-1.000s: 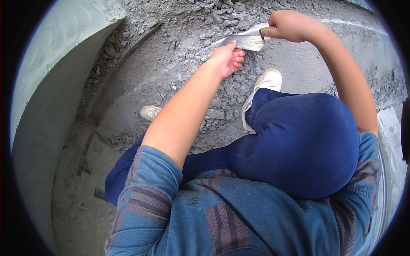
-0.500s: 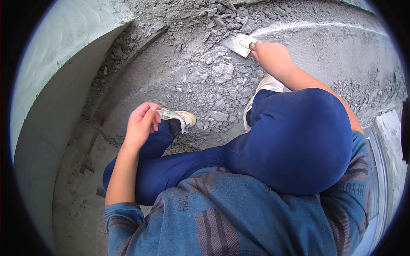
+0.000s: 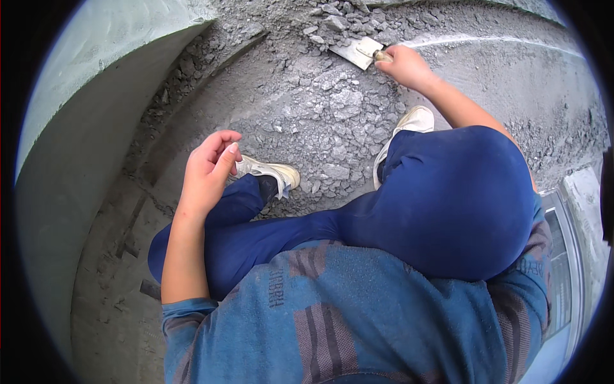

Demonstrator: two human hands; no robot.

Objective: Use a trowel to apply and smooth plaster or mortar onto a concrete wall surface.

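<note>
My right hand [image 3: 408,66] is wrapped round the short wooden handle of a trowel [image 3: 355,53]. Its flat, pale metal blade, dusty and four-sided, points left and lies against the grey rubble [image 3: 345,102] at the far side. My left hand [image 3: 209,168] hangs in the air above my left shoe [image 3: 272,171], fingers loosely bent and the thumb apart from them. Nothing shows in that hand.
A curved grey wall [image 3: 83,128] rises on the left. My right shoe [image 3: 409,125] stands at the right edge of the rubble, beside bent blue-trousered legs [image 3: 448,205]. A metal-framed panel [image 3: 563,256] is at the right. Larger lumps [image 3: 336,24] lie beyond the trowel.
My right hand and the trowel have moved slightly farther away. The left hand has shifted a little, its thumb now farther from the fingers. The whole view has tilted slightly.
</note>
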